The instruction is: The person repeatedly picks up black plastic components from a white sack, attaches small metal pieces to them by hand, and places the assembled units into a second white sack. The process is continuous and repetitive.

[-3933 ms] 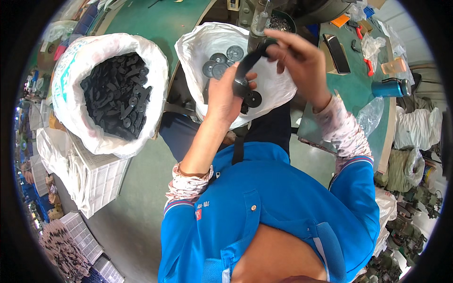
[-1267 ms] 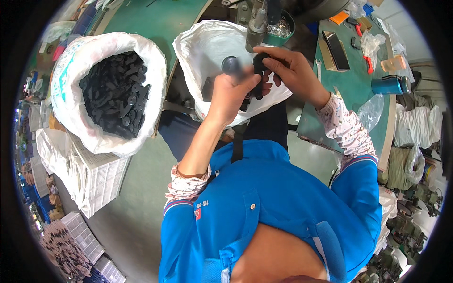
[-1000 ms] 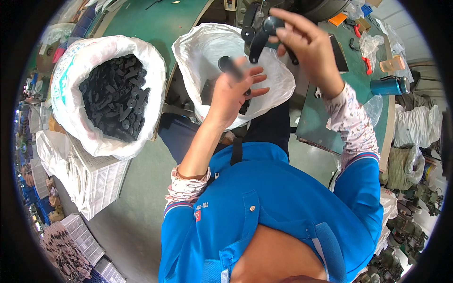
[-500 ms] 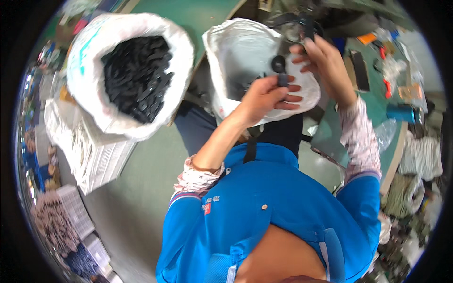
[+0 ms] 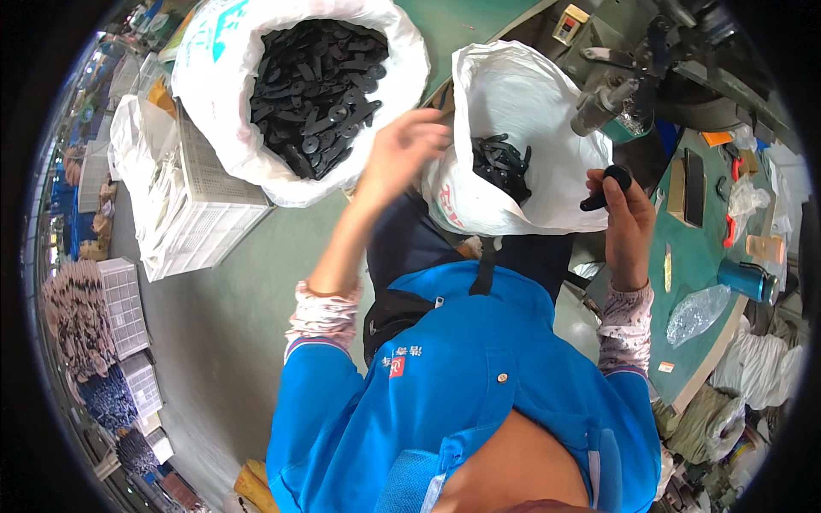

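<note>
My right hand (image 5: 631, 224) is closed on a small black part (image 5: 616, 178) with a round, disc-like end, beside the right rim of a white plastic sack (image 5: 534, 85). Inside that sack lies a small heap of black parts (image 5: 503, 167). Between this sack and a fuller one, my left hand (image 5: 402, 154) is raised, its fingers stretched out and a little blurred, with nothing visible in them. The fuller white sack (image 5: 406, 64) at the left holds many flat black parts (image 5: 316, 94) with rounded ends.
A dark metal machine (image 5: 609, 107) stands beyond the right sack. On the green table (image 5: 684, 282) lie red-handled tools (image 5: 732, 224), a blue bottle (image 5: 747, 282) and a clear plastic bag (image 5: 697, 315). White crates (image 5: 214, 188) stand at the left.
My left hand has moved left, from over the right sack toward the fuller one. My right hand has come nearer from the machine with a black part in it. The view has shifted.
</note>
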